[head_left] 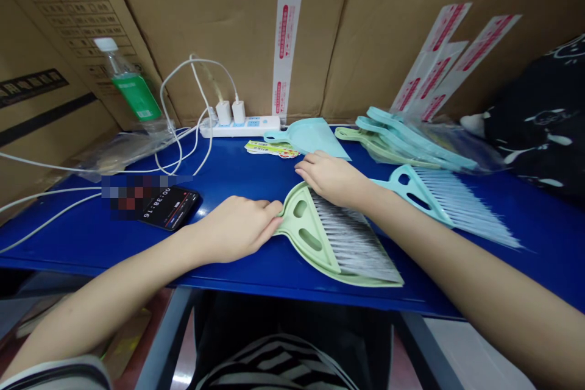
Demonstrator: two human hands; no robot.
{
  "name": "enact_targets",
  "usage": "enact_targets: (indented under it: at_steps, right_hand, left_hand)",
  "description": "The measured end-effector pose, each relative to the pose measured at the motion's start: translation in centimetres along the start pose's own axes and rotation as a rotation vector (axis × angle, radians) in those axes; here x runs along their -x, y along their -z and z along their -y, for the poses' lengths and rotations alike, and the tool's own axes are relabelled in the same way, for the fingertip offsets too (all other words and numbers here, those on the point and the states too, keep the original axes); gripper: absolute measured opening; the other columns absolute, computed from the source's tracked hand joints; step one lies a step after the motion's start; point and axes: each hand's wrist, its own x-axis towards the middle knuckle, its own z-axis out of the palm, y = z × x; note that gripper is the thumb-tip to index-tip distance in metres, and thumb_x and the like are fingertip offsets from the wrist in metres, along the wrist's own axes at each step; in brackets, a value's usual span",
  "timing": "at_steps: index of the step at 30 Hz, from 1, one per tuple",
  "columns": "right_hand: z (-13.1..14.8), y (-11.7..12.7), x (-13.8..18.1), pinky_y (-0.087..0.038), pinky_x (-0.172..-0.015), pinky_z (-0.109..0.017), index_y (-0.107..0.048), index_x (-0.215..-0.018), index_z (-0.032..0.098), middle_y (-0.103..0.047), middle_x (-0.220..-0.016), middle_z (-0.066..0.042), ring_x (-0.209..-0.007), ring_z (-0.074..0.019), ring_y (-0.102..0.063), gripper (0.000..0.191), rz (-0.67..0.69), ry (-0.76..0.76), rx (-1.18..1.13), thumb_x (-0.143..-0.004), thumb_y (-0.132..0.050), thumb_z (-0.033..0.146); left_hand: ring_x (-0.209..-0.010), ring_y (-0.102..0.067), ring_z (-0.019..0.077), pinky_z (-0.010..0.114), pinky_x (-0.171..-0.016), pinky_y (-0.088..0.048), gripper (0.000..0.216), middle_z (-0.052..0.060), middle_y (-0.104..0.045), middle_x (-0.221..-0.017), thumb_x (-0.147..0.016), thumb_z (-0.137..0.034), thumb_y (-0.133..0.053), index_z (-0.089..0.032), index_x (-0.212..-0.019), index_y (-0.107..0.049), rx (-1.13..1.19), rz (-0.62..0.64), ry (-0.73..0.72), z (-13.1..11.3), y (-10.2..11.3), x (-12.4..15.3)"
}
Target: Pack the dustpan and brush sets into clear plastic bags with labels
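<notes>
A light green dustpan lies on the blue table with a green hand brush set inside it, grey bristles toward me. My left hand lies flat beside the pan, its fingertips pressing the handle end. My right hand rests on the upper edge of the brush, fingers bent down over it. A light blue hand brush lies just right of my right forearm.
A blue dustpan and a printed card lie behind the hands. Bagged blue and green dustpans are stacked at the back right. A phone, a power strip with cables, a water bottle and cardboard boxes line the left and back.
</notes>
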Motion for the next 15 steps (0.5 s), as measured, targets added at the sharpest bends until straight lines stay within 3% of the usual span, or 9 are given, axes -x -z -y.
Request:
enact_targets:
  at_steps: [15]
  right_hand:
    - [0.19, 0.22, -0.02, -0.041, -0.086, -0.035, -0.067, -0.107, 0.008, -0.067, -0.103, -0.016, -0.099, -0.0265, -0.058, 0.038, 0.042, -0.021, 0.014, -0.098, -0.033, 0.021]
  left_hand:
    - [-0.067, -0.064, 0.0192, 0.028, -0.058, -0.044, 0.028, 0.002, -0.065, -0.079, -0.1, -0.03, -0.028, -0.018, -0.092, -0.052, 0.011, -0.014, 0.0, 0.04, -0.13, 0.01]
